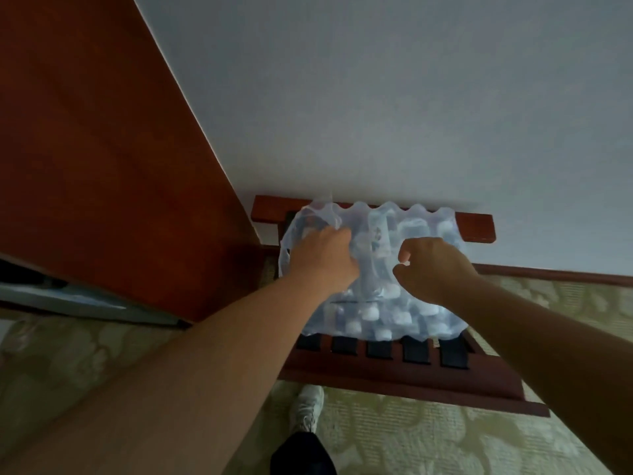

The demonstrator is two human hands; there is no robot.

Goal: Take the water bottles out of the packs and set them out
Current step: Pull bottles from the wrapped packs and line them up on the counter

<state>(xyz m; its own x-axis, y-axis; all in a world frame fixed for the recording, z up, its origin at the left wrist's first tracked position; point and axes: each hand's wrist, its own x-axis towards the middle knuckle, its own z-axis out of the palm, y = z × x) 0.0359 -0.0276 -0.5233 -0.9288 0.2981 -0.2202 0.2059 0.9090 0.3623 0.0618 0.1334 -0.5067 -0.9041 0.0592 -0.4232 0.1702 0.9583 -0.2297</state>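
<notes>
The pack of water bottles sits on the luggage rack. The left hand and right hand each close their grip on its thin wrap on top, fingers curled; the load is probably heavy and slippery, so tear the soft film there

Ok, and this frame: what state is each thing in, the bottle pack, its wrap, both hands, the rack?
pack of water bottles: lying on the rack, bottles inside the wrap.
plastic wrap: on the pack, bunched up between the hands; whether it is torn, cannot tell.
left hand: fingers curled into the wrap, gripping it.
right hand: fingers curled, pinching the wrap.
wooden rack: standing against the wall, bearing the pack.
</notes>
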